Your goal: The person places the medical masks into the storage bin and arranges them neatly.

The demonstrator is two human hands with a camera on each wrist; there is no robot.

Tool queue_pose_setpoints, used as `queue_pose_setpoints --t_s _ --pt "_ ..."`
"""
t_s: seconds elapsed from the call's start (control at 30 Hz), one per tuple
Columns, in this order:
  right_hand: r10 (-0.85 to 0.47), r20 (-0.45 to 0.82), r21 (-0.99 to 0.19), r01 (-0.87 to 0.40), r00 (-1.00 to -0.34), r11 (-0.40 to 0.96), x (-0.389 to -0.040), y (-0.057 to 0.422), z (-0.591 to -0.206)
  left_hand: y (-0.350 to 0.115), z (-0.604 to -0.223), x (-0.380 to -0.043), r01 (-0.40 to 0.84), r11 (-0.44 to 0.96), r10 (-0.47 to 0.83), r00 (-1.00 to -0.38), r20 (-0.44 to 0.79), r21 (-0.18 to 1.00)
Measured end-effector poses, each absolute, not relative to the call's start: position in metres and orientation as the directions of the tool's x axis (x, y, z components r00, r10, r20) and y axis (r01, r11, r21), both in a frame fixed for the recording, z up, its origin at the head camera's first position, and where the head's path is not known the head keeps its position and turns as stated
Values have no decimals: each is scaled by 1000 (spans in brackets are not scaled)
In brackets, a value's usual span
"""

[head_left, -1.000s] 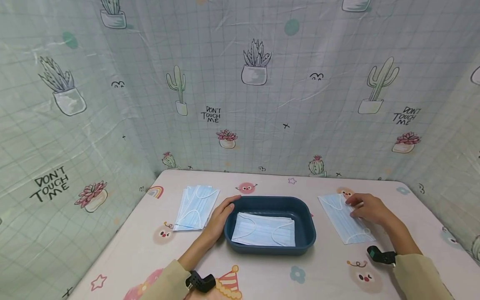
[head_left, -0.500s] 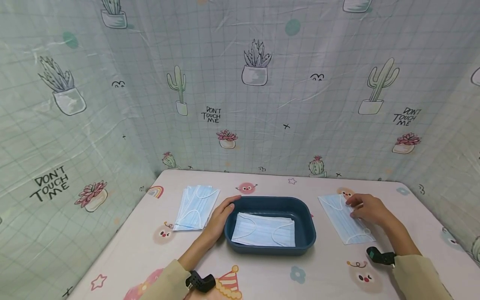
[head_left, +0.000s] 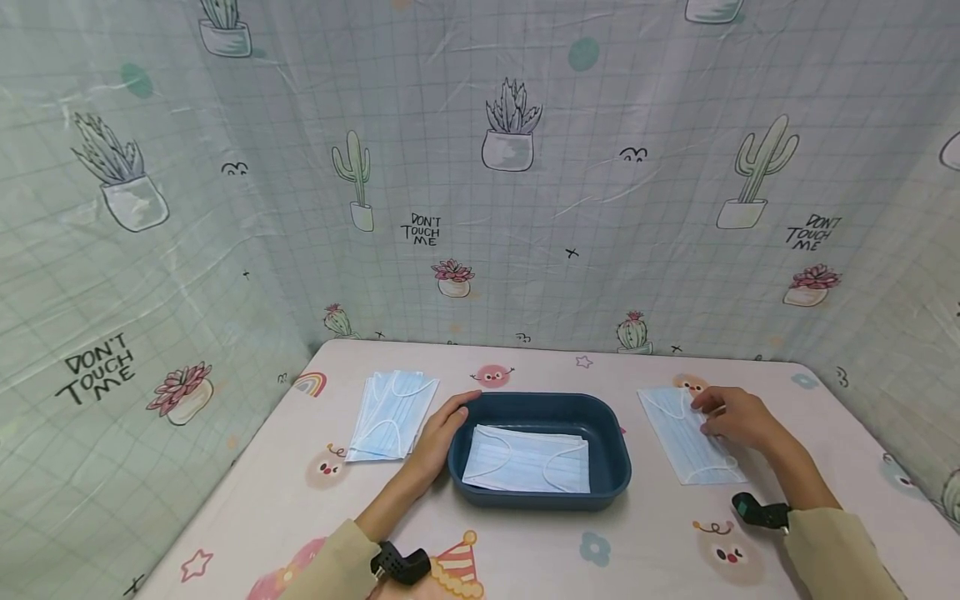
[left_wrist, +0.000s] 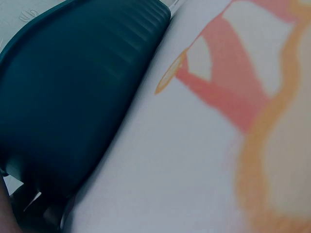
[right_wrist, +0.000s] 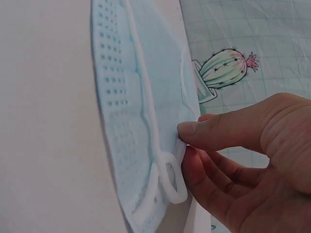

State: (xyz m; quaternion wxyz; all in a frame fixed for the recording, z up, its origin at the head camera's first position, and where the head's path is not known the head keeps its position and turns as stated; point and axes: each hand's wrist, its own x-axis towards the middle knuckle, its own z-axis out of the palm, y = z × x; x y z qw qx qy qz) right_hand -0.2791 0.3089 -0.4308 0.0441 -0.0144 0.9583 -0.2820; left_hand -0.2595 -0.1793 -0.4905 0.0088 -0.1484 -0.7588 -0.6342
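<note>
A dark blue rectangular tub [head_left: 540, 500] stands mid-table with a stack of light blue face masks [head_left: 528, 460] lying flat inside. My left hand [head_left: 431, 442] holds the tub's left side, fingers along the rim's far corner and thumb at the rim. In the left wrist view the tub's wall [left_wrist: 73, 97] fills the upper left, and most of that hand is out of sight. To the right, my right hand [head_left: 738, 421] pinches the edge of another face mask [head_left: 686, 442] between thumb and forefinger. The right wrist view shows the thumb on this mask's [right_wrist: 160, 73] edge, near a white ear loop.
More overlapping face masks [head_left: 393, 417] lie left of the tub, just beyond the left hand. The table cover [head_left: 540, 558] is pale pink with cartoon prints. A cactus-printed curtain [head_left: 570, 200] rises behind the table and at both sides.
The near end of the mask in the right hand has shifted slightly up and left, and its near ear loop lies differently. Both hands and the tub have hardly moved.
</note>
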Motion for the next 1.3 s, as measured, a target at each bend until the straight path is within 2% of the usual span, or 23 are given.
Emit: queue_pose_setpoints --t_s 0.83,1.07,1.3 --pt "25 -97 -551 75 -995 831 -280 302 -431 -181 -492 -262 252 150 223 -951 216 956" --pt "33 -149 -469 100 -988 878 -282 291 -422 -180 -492 -262 243 139 218 -953 210 960" --pt "129 -141 -411 177 -981 894 -279 290 -427 -180 -493 -262 245 139 222 -952 210 960"
